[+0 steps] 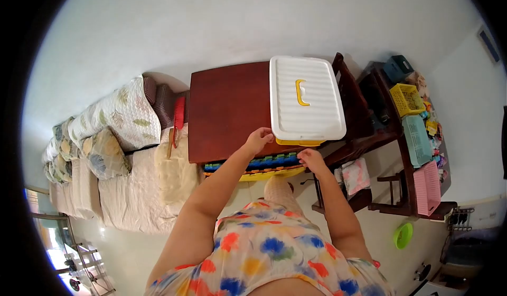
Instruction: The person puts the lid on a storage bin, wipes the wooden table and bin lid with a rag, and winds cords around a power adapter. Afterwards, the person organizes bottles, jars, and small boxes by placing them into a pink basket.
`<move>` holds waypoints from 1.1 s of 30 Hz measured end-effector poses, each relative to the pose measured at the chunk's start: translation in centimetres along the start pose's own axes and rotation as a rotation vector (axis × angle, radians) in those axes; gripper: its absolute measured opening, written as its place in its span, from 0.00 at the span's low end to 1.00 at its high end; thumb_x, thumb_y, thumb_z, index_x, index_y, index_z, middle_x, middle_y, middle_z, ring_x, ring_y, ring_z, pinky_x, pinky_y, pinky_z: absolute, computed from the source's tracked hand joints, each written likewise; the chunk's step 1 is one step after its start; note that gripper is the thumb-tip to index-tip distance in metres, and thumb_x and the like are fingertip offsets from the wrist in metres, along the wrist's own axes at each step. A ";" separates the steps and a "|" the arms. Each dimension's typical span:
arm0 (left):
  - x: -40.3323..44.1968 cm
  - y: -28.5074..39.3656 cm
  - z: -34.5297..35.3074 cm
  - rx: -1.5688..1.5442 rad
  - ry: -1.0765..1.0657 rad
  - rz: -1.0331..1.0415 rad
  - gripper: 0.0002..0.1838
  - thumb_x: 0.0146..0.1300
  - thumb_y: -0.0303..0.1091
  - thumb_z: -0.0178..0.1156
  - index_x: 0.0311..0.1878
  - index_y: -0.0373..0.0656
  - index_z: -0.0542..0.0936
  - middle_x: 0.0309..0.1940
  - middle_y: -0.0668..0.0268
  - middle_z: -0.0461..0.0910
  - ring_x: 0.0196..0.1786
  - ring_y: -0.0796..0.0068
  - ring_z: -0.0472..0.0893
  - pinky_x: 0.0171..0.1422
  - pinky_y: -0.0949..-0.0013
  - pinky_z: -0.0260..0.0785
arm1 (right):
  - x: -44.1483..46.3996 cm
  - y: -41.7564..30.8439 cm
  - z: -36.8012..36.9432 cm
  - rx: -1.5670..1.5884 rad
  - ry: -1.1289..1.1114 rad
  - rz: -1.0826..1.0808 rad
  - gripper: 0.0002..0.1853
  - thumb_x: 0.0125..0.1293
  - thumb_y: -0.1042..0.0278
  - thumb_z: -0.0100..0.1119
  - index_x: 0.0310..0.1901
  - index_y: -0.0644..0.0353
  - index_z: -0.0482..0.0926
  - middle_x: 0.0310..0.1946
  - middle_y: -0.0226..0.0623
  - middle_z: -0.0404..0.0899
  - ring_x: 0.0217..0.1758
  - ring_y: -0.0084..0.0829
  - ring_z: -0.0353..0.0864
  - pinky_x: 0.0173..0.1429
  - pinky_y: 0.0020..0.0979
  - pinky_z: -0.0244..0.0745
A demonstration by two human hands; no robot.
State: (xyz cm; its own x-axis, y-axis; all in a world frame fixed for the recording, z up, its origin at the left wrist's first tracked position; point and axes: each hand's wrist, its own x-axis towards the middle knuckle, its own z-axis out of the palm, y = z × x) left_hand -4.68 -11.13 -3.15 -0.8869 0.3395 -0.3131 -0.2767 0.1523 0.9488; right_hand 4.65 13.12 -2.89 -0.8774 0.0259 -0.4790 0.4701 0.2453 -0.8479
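Two bare hands reach forward toward the near edge of a dark red wooden table. On its right part sits a yellow storage box [298,143], covered by a white ribbed lid [319,111] with a yellow handle [299,93] near its middle. The left part of the tabletop [229,108] lies bare.

The left hand [259,140] is at the box's near left corner, palm down, with bent fingers; its fingertips reach the corner, but I cannot tell whether they pinch it or only rest beside it. The right hand [312,160] is lower, just off the box's near right corner, its fingers curled in close to the thumb. They meet the right end of a row of jagged-edged foam mats [259,163], blue, green, black and orange with yellow along the near side; whether they grip a mat cannot be told. The mats run along the table's near edge, below the box, between the table and the person's body.

Left of the table stretches a sofa [134,193] with leafy cushions [108,153] and a red brush [179,113]. To the right are a dark wooden chair [353,98], a yellow basket [406,99] and a pink basket [426,189]. A green basin [403,236] stands on the floor.
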 end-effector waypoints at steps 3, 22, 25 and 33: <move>-1.0 -2.8 -1.5 -0.048 -0.003 -0.077 0.12 0.68 0.31 0.54 0.50 0.35 0.76 0.38 0.63 0.81 0.40 0.74 0.80 0.49 0.70 0.74 | 2.4 2.7 2.8 -0.204 -0.231 0.004 0.13 0.66 0.61 0.55 0.43 0.62 0.80 0.36 0.31 0.80 0.32 0.23 0.77 0.38 0.25 0.72; -10.0 -31.8 -5.8 0.064 0.214 -0.463 0.42 0.64 0.28 0.55 0.76 0.61 0.44 0.44 0.57 0.81 0.42 0.60 0.82 0.48 0.57 0.73 | 9.5 15.4 16.3 -1.303 -0.288 0.004 0.29 0.62 0.77 0.50 0.66 0.54 0.60 0.63 0.43 0.65 0.50 0.45 0.79 0.50 0.45 0.77; -7.7 -29.9 -6.0 0.358 0.259 -0.524 0.48 0.63 0.27 0.56 0.76 0.63 0.35 0.42 0.57 0.82 0.41 0.58 0.82 0.47 0.59 0.73 | 10.5 16.4 16.2 -1.364 -0.289 -0.092 0.26 0.64 0.74 0.50 0.64 0.54 0.64 0.55 0.42 0.73 0.46 0.44 0.81 0.44 0.45 0.78; -8.2 -29.6 -6.1 0.426 0.343 -0.459 0.21 0.63 0.38 0.57 0.58 0.50 0.67 0.37 0.53 0.83 0.42 0.48 0.81 0.45 0.51 0.72 | 11.5 15.5 13.2 -1.356 -0.444 -0.222 0.24 0.65 0.72 0.47 0.64 0.51 0.67 0.46 0.43 0.81 0.47 0.46 0.81 0.46 0.46 0.76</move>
State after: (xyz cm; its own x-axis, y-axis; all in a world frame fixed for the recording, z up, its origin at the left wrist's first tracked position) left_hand 8.57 -24.14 -28.45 -0.8012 -0.1461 -0.5804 -0.5438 0.5827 0.6039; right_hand 3.10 4.41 -24.58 -0.6985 -0.3704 -0.6123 -0.3419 0.9244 -0.1691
